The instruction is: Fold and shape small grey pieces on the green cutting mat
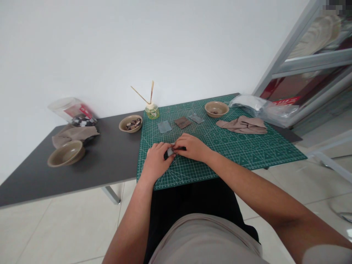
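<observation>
My left hand [157, 160] and my right hand [191, 147] meet over the green cutting mat [233, 146], close to its front edge. Fingers of both hands pinch a small grey-and-black piece [170, 151]; its exact kind is too small and partly covered to make out. Just beyond the hands lie three small flat squares: a blue-grey one [164, 127], a brown one [182, 122] and a crumpled-looking grey one [196, 118].
A bowl of small brown-and-white pieces [131, 124] stands left of a reed diffuser [152, 111]. Another bowl [216, 109] and a brown cloth [242, 125] lie right. At far left are a bowl [66, 154], a cloth [74, 135] and a plastic bag [74, 110].
</observation>
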Demonstrator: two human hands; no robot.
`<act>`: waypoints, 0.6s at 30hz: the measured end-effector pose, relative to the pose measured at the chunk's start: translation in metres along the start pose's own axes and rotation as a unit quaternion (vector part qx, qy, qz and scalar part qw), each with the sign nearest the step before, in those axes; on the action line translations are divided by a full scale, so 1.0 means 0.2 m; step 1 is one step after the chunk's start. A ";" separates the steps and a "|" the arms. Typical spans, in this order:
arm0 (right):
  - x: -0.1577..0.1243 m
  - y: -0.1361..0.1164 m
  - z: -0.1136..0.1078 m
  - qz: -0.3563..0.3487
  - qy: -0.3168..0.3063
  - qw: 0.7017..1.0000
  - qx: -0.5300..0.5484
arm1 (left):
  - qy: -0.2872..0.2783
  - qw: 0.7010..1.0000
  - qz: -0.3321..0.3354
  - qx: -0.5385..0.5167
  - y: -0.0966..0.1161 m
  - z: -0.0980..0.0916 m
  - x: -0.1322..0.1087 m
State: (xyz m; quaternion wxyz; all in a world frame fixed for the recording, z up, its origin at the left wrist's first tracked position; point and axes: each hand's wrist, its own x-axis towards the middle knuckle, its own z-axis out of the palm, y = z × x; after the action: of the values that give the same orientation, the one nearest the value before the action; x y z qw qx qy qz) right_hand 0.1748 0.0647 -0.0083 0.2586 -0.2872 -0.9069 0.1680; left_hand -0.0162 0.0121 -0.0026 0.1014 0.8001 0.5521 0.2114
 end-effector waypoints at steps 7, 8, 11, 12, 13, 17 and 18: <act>-0.02 0.03 0.00 0.142 0.178 0.972 -0.054 | -0.004 1.000 0.004 -0.002 0.00 0.00 0.00; -0.02 0.03 0.00 0.147 0.172 0.972 -0.066 | -0.003 1.000 0.005 -0.003 0.00 0.00 0.00; -0.02 0.05 0.02 0.130 0.117 0.980 -0.093 | 0.000 1.000 0.007 0.000 0.00 0.00 0.00; -0.02 0.05 0.03 0.123 0.099 0.982 -0.100 | 0.000 1.000 0.007 0.001 0.00 0.00 0.00; -0.02 0.05 0.03 0.118 0.085 0.984 -0.104 | 0.000 1.000 0.007 0.001 0.00 0.00 0.00; -0.01 0.05 0.02 0.119 0.060 0.985 -0.106 | 0.001 1.000 0.006 0.001 0.00 0.00 0.00; -0.01 0.05 0.02 0.122 0.057 0.985 -0.107 | 0.002 1.000 0.005 0.002 0.00 0.00 0.00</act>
State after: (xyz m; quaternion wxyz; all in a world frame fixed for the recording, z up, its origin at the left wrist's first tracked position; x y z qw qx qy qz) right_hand 0.1787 0.0702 -0.0159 0.2553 -0.4307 -0.8616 0.0837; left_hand -0.0164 0.0125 -0.0032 0.0979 0.8027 0.5487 0.2121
